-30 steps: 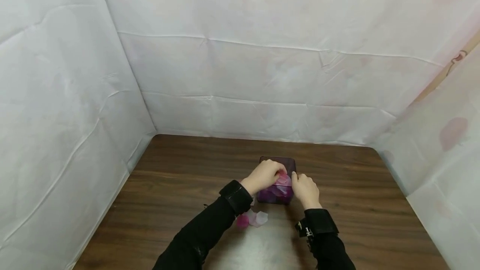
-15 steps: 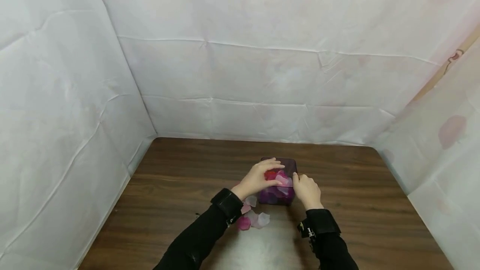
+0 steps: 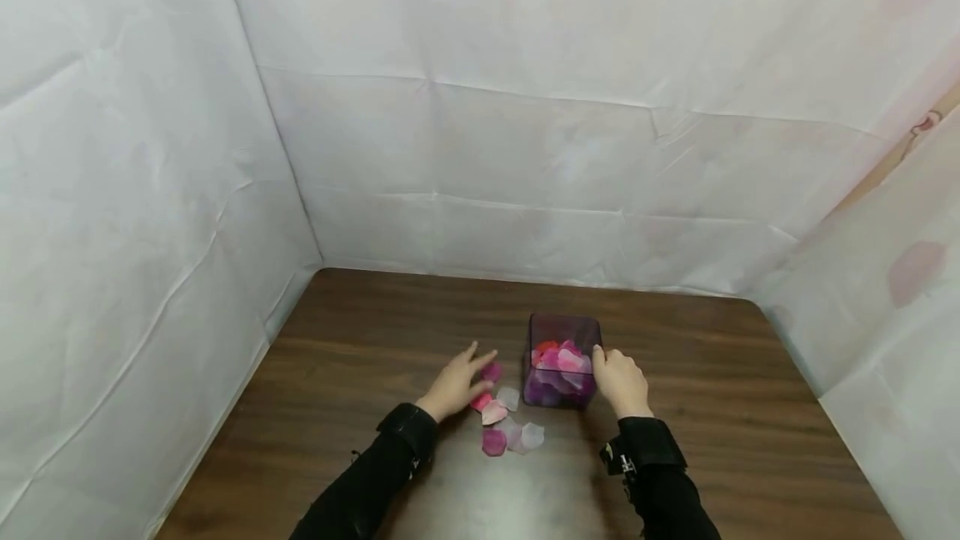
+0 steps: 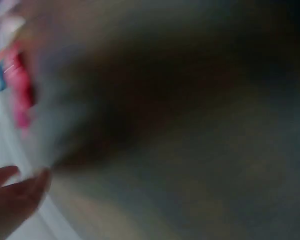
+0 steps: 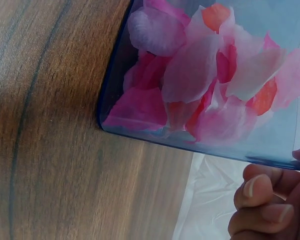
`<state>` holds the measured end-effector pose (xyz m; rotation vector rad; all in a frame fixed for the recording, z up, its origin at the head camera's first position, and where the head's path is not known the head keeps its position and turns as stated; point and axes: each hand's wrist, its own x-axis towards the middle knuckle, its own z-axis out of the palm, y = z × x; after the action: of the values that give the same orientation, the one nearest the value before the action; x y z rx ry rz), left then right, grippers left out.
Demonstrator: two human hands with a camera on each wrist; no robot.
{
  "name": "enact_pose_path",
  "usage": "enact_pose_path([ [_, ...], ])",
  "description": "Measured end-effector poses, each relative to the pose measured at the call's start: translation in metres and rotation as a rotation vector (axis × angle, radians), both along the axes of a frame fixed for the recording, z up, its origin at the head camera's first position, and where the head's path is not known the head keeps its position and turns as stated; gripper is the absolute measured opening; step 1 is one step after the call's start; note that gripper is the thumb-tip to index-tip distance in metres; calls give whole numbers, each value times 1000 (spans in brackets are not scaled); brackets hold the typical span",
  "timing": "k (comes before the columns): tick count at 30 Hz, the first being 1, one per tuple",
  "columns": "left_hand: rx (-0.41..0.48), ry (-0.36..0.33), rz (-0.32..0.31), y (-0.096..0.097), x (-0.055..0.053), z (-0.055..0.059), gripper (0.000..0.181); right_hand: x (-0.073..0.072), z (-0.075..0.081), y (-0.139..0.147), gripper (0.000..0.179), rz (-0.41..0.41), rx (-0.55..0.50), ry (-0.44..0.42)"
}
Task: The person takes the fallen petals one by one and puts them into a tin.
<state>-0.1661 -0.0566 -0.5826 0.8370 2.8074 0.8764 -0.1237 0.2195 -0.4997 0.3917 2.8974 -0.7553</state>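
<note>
A purple see-through box (image 3: 558, 327), open at the top, stands on the table with pink, red and pale petals (image 3: 566, 357) heaped inside. My right hand (image 3: 622, 383) grips its right wall, thumb inside the rim and curled fingers (image 5: 262, 217) outside. To the left of the box, my left hand (image 3: 452, 386) is over the loose petals with its fingers spread and holds nothing. Under or beside its fingertips lie a magenta petal (image 3: 491, 372) and a red petal (image 3: 480, 401). Nearer me are a white petal (image 3: 532, 436) and another magenta petal (image 3: 493, 442). The left wrist view is blurred.
The brown wood-grain table (image 3: 375, 332) has rounded far corners. White cloth (image 3: 525, 148) hangs behind it and along both sides. A pale pink petal (image 3: 494, 412) and a whitish petal (image 3: 508, 398) lie between the left hand and the box.
My left hand has let petals go into the box and moved out to the left, down toward the loose petals. The right hand keeps its grip on the box.
</note>
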Motion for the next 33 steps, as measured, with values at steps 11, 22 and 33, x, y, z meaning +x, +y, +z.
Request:
enact_pose_path([
  [11, -126, 208, 67, 3, 12, -9, 8, 3, -5, 0, 56, -13, 2, 32],
  [22, 79, 41, 149, 5, 0, 27, 10, 1, 1, 0, 53, 4, 2, 23],
  [33, 307, 182, 39, 61, -24, 118, 20, 4, 0, 0, 51, 6, -4, 44],
])
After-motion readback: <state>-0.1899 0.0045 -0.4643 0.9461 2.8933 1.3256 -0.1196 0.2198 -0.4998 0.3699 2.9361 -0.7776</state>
